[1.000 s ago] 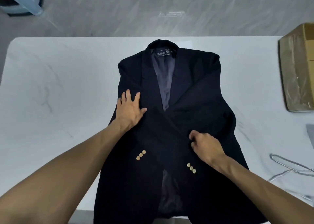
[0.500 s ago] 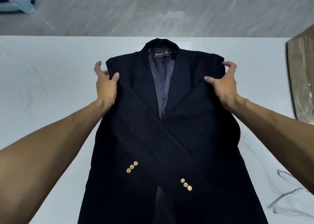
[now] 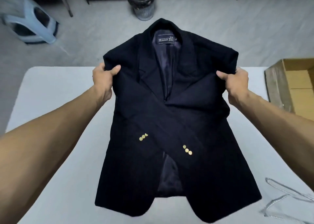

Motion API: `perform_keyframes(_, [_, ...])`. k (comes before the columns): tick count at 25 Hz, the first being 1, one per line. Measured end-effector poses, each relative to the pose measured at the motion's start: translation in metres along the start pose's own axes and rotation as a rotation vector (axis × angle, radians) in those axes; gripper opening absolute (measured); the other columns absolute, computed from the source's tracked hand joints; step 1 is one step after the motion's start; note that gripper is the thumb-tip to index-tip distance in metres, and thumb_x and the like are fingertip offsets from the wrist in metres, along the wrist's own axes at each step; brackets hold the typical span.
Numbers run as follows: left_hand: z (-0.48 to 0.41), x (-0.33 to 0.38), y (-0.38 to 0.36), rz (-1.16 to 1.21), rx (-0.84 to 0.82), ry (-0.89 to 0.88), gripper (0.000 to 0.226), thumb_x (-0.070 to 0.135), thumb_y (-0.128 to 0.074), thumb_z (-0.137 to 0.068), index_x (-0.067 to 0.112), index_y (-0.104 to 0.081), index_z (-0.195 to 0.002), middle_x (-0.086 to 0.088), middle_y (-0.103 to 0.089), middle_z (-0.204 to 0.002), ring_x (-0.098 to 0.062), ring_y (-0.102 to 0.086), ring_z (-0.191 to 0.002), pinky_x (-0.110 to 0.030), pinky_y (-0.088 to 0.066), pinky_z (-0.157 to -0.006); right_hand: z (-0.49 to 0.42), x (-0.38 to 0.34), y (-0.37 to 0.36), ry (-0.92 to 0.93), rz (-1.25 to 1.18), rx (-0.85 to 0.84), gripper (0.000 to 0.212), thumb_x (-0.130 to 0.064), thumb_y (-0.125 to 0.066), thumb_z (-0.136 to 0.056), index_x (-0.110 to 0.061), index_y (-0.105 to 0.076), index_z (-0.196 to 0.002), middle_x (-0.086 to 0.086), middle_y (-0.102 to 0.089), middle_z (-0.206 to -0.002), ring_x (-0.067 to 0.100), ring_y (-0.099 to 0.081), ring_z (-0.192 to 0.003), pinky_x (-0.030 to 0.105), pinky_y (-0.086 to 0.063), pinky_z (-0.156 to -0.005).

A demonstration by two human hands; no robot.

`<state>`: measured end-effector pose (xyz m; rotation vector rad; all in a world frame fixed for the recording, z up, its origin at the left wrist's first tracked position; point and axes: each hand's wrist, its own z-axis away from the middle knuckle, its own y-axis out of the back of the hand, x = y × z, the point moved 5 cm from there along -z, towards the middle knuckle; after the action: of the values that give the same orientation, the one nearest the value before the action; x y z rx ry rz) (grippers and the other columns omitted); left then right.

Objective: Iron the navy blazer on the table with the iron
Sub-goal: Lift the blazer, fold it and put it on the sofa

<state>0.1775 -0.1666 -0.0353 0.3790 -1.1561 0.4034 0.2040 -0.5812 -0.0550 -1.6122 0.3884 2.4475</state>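
Observation:
The navy blazer (image 3: 169, 121) is held up off the white table (image 3: 56, 104), front towards me, sleeves crossed over the chest with gold cuff buttons showing. My left hand (image 3: 104, 80) grips the shoulder on the left side. My right hand (image 3: 235, 82) grips the shoulder on the right side. The collar and label stand above the table's far edge, and the hem hangs over the near part of the table. No iron is in view.
An open cardboard box (image 3: 292, 84) sits at the table's right edge. A silver wire hanger (image 3: 287, 200) lies at the near right. On the floor beyond the table stand a mesh waste bin (image 3: 141, 2) and a pale blue plastic stool (image 3: 27, 23).
Both hands went from pressing on the flat blazer to gripping its shoulders, then lifted it up off the table. The view has tilted up, showing more floor.

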Motion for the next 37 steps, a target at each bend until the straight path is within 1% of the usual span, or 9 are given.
perform_keyframes(6, [0.076, -0.008, 0.058, -0.343, -0.281, -0.024, 0.03, 0.0, -0.074, -0.079, 0.027, -0.069, -0.092, 0.017, -0.069, -0.083, -0.002, -0.06, -0.072, -0.017, -0.046, -0.063, 0.101, 0.021, 0.047, 0.021, 0.085, -0.205, 0.029, 0.001, -0.071, -0.08, -0.025, -0.071, -0.092, -0.015, -0.074, -0.088, -0.002, -0.067, -0.078, 0.012, -0.05, -0.062])
perform_keyframes(10, [0.145, -0.086, 0.13, -0.404, -0.519, 0.284, 0.051, -0.024, -0.05, -0.082, 0.008, -0.068, -0.117, 0.002, -0.061, -0.136, -0.019, -0.062, -0.12, -0.036, -0.052, -0.097, 0.172, 0.108, 0.113, -0.212, 0.294, -0.298, 0.045, 0.015, -0.054, -0.085, -0.02, -0.068, -0.11, 0.0, -0.071, -0.109, 0.02, -0.066, -0.1, 0.026, -0.052, -0.078])
perform_keyframes(14, [0.206, -0.178, 0.154, -0.231, -0.17, 0.707, 0.041, 0.007, -0.051, -0.097, 0.012, -0.044, -0.138, -0.008, -0.059, -0.127, -0.029, -0.064, -0.109, -0.04, -0.052, -0.09, 0.213, 0.191, 0.128, -0.536, 0.148, -0.072, 0.031, -0.02, -0.051, -0.101, -0.023, -0.053, -0.131, -0.002, -0.063, -0.121, 0.017, -0.062, -0.105, 0.033, -0.053, -0.075])
perform_keyframes(17, [0.214, -0.204, 0.126, -0.641, -0.152, 0.557, 0.05, 0.037, -0.065, -0.094, 0.011, -0.048, -0.133, -0.005, -0.061, -0.123, -0.027, -0.059, -0.11, -0.04, -0.048, -0.098, 0.209, 0.2, 0.11, -0.416, 0.378, -0.049, 0.037, -0.03, -0.066, -0.089, -0.021, -0.056, -0.123, -0.004, -0.065, -0.116, 0.02, -0.061, -0.106, 0.041, -0.049, -0.095])
perform_keyframes(21, [0.208, -0.202, 0.12, -0.645, -0.046, 0.361, 0.032, 0.025, -0.056, -0.1, 0.012, -0.054, -0.129, -0.005, -0.06, -0.129, -0.03, -0.057, -0.118, -0.039, -0.045, -0.102, 0.206, 0.183, 0.108, -0.292, 0.375, 0.032, 0.014, -0.025, -0.057, -0.073, -0.024, -0.063, -0.085, -0.008, -0.069, -0.084, 0.019, -0.062, -0.084, 0.035, -0.049, -0.075])
perform_keyframes(25, [0.212, -0.219, 0.13, -0.952, -0.17, 0.37, 0.024, 0.022, -0.061, -0.097, 0.007, -0.054, -0.114, -0.012, -0.063, -0.117, -0.034, -0.06, -0.107, -0.04, -0.048, -0.094, 0.198, 0.204, 0.114, -0.454, 0.875, -0.16, 0.038, -0.028, -0.058, -0.085, -0.015, -0.058, -0.12, 0.009, -0.064, -0.115, 0.035, -0.058, -0.105, 0.04, -0.046, -0.091])
perform_keyframes(30, [0.185, -0.205, 0.13, -1.082, 0.103, 0.289, 0.091, 0.046, -0.086, -0.07, 0.002, -0.042, -0.136, -0.02, -0.05, -0.135, -0.039, -0.047, -0.125, -0.049, -0.041, -0.106, 0.153, 0.181, 0.123, -0.176, 0.948, 0.105, 0.079, -0.046, -0.078, -0.072, -0.009, -0.043, -0.133, 0.019, -0.043, -0.133, 0.037, -0.037, -0.124, 0.047, -0.038, -0.104])
perform_keyframes(34, [0.185, -0.213, 0.133, -1.087, -0.001, 0.588, 0.076, 0.067, -0.07, -0.076, 0.006, -0.057, -0.12, -0.012, -0.066, -0.114, -0.036, -0.062, -0.102, -0.048, -0.051, -0.09, 0.146, 0.191, 0.131, -0.396, 0.912, -0.014, 0.089, -0.061, -0.079, -0.065, -0.009, -0.043, -0.128, 0.013, -0.058, -0.125, 0.037, -0.055, -0.113, 0.047, -0.047, -0.093])
perform_keyframes(37, [0.188, -0.207, 0.123, -1.146, -0.015, 0.483, 0.061, 0.059, -0.066, -0.085, 0.005, -0.061, -0.113, -0.015, -0.069, -0.108, -0.037, -0.063, -0.097, -0.044, -0.052, -0.085, 0.158, 0.194, 0.121, -0.424, 0.889, -0.107, 0.068, -0.059, -0.075, -0.072, -0.012, -0.058, -0.118, 0.006, -0.068, -0.11, 0.029, -0.064, -0.092, 0.039, -0.05, -0.08])
